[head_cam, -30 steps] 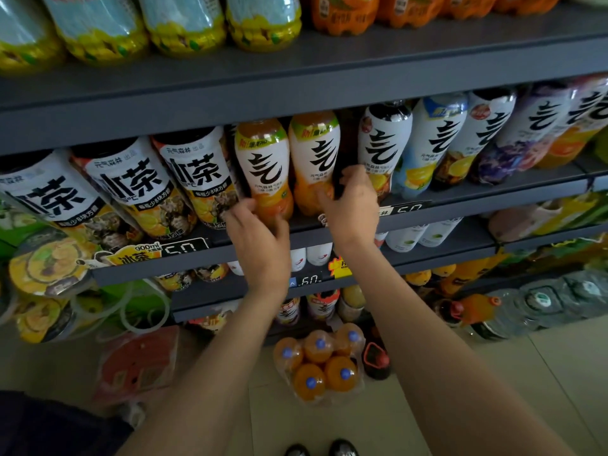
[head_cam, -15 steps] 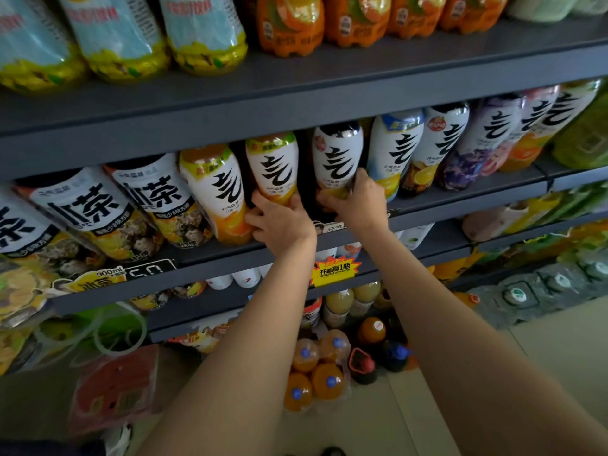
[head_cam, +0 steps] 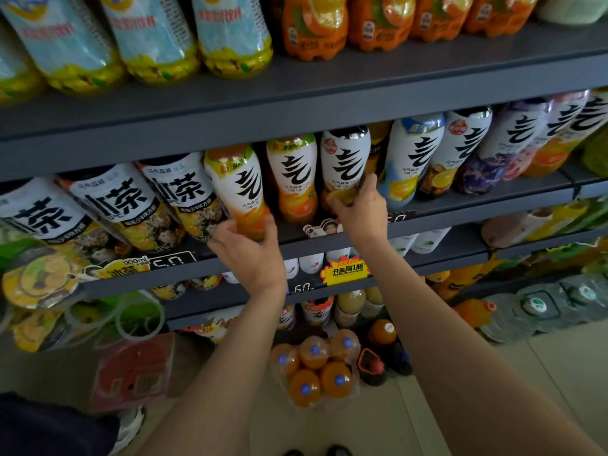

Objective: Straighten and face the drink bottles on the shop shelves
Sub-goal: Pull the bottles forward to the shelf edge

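A row of white-labelled drink bottles with a big black character stands on the middle grey shelf (head_cam: 444, 209). My left hand (head_cam: 250, 255) grips the base of an orange-juice bottle (head_cam: 240, 189) with a green top band, which leans left. My right hand (head_cam: 360, 209) holds the lower part of a dark-capped white bottle (head_cam: 343, 159) two places to the right. Between them stands another orange bottle (head_cam: 292, 179), untouched. Further right the row continues with blue (head_cam: 411, 156), dark and purple (head_cam: 503, 149) bottles, all labels facing out.
Large iced-tea bottles (head_cam: 121, 205) fill the shelf's left side. The top shelf holds pale blue (head_cam: 151, 37) and orange (head_cam: 312, 24) bottles. Lower shelves carry more drinks; a shrink-wrapped pack of orange bottles (head_cam: 316, 370) and water packs (head_cam: 539, 307) sit on the floor. Price tags line the shelf edges.
My left hand moved left from the middle orange bottle to the green-topped one and took hold of its base. My right hand stays on the dark-capped bottle. The view shifted slightly.
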Demonstrator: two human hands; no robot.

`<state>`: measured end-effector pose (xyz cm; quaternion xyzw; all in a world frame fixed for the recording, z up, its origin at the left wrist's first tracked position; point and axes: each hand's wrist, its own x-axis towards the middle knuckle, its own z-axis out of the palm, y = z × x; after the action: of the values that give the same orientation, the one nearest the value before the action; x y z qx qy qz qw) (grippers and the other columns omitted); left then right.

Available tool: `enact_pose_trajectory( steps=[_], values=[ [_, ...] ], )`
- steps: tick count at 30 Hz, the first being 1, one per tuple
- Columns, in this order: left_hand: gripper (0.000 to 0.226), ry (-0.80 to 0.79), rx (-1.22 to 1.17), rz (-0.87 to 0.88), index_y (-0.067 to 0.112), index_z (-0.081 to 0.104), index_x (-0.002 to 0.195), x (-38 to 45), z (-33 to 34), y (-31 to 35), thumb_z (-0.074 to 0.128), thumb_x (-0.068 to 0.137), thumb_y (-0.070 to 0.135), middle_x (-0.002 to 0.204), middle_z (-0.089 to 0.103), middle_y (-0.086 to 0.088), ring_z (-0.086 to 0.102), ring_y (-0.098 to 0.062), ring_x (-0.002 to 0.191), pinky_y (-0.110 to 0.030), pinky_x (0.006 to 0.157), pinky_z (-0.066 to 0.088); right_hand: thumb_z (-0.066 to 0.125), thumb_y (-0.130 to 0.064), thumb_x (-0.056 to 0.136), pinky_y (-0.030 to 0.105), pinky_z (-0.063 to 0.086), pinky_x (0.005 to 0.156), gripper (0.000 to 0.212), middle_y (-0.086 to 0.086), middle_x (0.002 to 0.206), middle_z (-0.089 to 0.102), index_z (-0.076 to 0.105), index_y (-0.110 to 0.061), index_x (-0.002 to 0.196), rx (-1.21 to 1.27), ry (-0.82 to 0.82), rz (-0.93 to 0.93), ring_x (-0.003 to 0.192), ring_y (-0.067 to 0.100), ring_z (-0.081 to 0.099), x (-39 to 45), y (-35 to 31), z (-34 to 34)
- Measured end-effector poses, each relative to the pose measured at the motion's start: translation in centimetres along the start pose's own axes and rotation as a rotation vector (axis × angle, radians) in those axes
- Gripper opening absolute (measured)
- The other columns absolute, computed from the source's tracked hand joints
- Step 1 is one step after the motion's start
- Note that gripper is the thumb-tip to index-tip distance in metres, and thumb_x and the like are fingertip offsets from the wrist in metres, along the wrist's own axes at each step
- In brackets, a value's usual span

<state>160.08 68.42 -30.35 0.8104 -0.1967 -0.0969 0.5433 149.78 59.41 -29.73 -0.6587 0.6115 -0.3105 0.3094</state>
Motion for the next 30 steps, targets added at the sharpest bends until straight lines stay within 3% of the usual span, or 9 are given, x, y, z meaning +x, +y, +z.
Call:
enact_pose_trajectory(
  steps=[3,6,9,12,16,21,25,27,30],
  values=[
    [0.074,-0.017,0.073,-0.087,0.0,0.037,0.128,1.7,0.7,1.1,0.077,0.074,0.03,0.133,0.037,-0.018,0.035,-0.031,0.124,-0.037,0.101,0.033,0.065,-0.029,0.085,0.04,0.043,0.079,0.055,0.016,0.13,0.04,0.04,-0.003,0.127,-0.041,0.08,0.07,0.108,0.038,0.051,-0.8,-0.6,1.0],
    [0.075,-0.025,0.152,-0.037,-0.001,0.035,0.132,2.7,1.4,1.4,0.075,0.076,0.03,0.139,0.036,-0.017,0.029,-0.033,0.131,-0.041,0.109,0.026,0.066,-0.03,0.084,0.035,0.037,0.069,0.054,0.014,0.127,0.039,0.04,-0.002,0.122,0.011,0.206,0.132,0.102,0.036,0.052,-1.7,-0.7,1.5],
    [0.069,-0.068,0.214,0.074,0.002,0.039,0.132,3.2,1.4,0.5,0.072,0.079,0.032,0.136,0.042,-0.014,0.035,-0.03,0.127,-0.038,0.103,0.031,0.066,-0.028,0.084,0.026,0.037,0.067,0.039,0.01,0.108,0.053,0.05,-0.002,0.107,0.075,0.278,0.008,0.095,0.027,0.055,-2.8,-0.4,1.7],
    [0.065,-0.087,0.249,0.166,0.002,0.042,0.129,3.6,1.1,-0.1,0.072,0.079,0.032,0.134,0.045,-0.014,0.039,-0.029,0.126,-0.035,0.101,0.033,0.065,-0.03,0.086,0.034,0.046,0.071,0.035,0.001,0.082,0.059,0.057,-0.006,0.11,-0.002,0.085,-0.132,0.086,0.023,0.061,-3.7,-0.8,2.5],
    [0.067,-0.091,0.29,0.192,0.001,0.04,0.129,3.8,1.1,-0.1,0.071,0.08,0.033,0.135,0.042,-0.016,0.038,-0.031,0.127,-0.035,0.102,0.032,0.068,-0.036,0.083,0.044,0.048,0.084,0.063,0.014,0.108,0.064,0.042,-0.006,0.131,-0.044,-0.061,-0.077,0.105,0.031,0.058,-2.8,-2.2,3.6],
    [0.071,-0.109,0.313,0.167,0.001,0.037,0.13,3.9,1.1,-0.2,0.072,0.079,0.036,0.135,0.04,-0.016,0.037,-0.031,0.126,-0.035,0.101,0.031,0.065,-0.033,0.085,0.035,0.041,0.072,0.045,0.016,0.107,0.063,0.047,-0.005,0.115,-0.132,0.014,-0.036,0.102,0.036,0.058,-1.9,-2.9,4.4],
    [0.061,-0.049,0.167,0.063,0.0,0.041,0.121,2.8,1.0,-0.1,0.074,0.078,0.028,0.13,0.038,-0.017,0.039,-0.032,0.122,-0.034,0.098,0.034,0.06,-0.032,0.089,0.033,0.038,0.07,0.034,0.014,0.105,0.065,0.053,-0.007,0.111,-0.206,-0.011,-0.087,0.099,0.034,0.059,-2.0,-2.5,3.8],
    [0.045,-0.022,0.096,0.138,-0.001,0.046,0.113,1.0,0.7,-0.4,0.071,0.08,0.019,0.122,0.042,-0.018,0.043,-0.031,0.115,-0.029,0.091,0.036,0.057,-0.032,0.091,0.031,0.039,0.067,0.027,0.011,0.096,0.068,0.061,-0.009,0.105,-0.173,0.023,-0.127,0.091,0.031,0.061,-2.4,-1.8,2.4],
    [0.028,-0.21,0.103,0.377,-0.001,0.05,0.106,-2.5,1.3,-0.5,0.063,0.085,0.011,0.109,0.048,-0.016,0.046,-0.027,0.106,-0.021,0.082,0.034,0.057,-0.031,0.091,0.032,0.049,0.064,0.025,0.007,0.085,0.071,0.069,-0.01,0.094,-0.072,0.162,-0.076,0.08,0.025,0.064,-2.9,0.1,-0.9]
  ],
)
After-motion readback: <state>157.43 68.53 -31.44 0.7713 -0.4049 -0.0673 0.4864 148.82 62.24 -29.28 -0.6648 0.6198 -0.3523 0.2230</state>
